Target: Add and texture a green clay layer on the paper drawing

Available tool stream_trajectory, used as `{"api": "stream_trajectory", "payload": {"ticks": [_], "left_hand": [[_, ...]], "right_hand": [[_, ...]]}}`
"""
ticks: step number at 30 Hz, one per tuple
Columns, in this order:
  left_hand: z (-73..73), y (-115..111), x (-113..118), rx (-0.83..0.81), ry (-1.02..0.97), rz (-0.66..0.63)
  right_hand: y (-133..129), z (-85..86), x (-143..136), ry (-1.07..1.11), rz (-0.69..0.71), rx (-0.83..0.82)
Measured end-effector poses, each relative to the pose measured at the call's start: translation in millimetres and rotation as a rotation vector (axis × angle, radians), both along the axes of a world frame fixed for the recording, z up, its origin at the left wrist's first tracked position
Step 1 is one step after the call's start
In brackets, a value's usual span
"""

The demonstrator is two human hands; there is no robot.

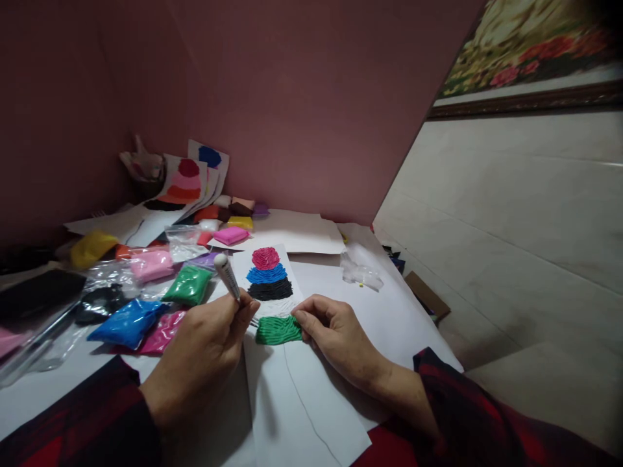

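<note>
Head view: both hands meet over a white sheet of paper point(302, 402) lying on the table point(428, 324). The left hand point(199, 363) is closed around a pen-like tool point(227, 275), gripping its lower part so the shaft rises up and away from the knuckles, tilted slightly to the left; its working tip is hidden behind the fingers, so I cannot tell whether it touches anything. The right hand point(335, 334) is loosely curled, holding nothing, its fingertips pressed against the right end of a green clay strip point(279, 329) stuck to the sheet. That strip lies directly between the two hands, its long axis running left to right, ridged along its length. Both hands touch or nearly touch it; the left hand sits at its left end, the right at the other.

Just beyond the hands, farther up the same sheet, sit a black band point(270, 289), a blue band point(267, 274) and a pink-red cap point(265, 257), stacked away from the strip with a bare white gap between. Left of the left hand lie bagged clay packets, among them a blue packet point(129, 322) and a green packet point(189, 284).
</note>
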State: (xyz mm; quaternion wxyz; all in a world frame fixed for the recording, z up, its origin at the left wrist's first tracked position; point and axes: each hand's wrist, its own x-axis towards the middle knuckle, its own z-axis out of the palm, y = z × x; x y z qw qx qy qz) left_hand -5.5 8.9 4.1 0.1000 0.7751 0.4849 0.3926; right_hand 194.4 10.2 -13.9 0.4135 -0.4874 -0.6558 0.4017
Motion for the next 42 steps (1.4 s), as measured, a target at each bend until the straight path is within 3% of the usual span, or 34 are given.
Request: {"api": "stream_trajectory", "payload": {"ticks": [7, 14, 21, 29, 42], "left_hand": [[0.1, 1, 0, 0.000, -0.030, -0.021], [0.2, -1, 0, -0.040, -0.058, -0.028], [3.1, -1, 0, -0.062, -0.109, 0.017], [-1.5, 0, 1, -0.177, -0.117, -0.034], [1.5, 4, -1, -0.131, -0.083, 0.041]], "right_hand": [[5, -6.2, 2, 0.172, -0.036, -0.065], [6, -2.1, 0, 0.268, -0.086, -0.087], [-6, -0.5, -1, 0.140, 0.004, 0.023], [-7, 0.7, 1, -0.132, 0.172, 0.182], [-8, -0.9, 2, -0.209, 0.194, 0.205]]}}
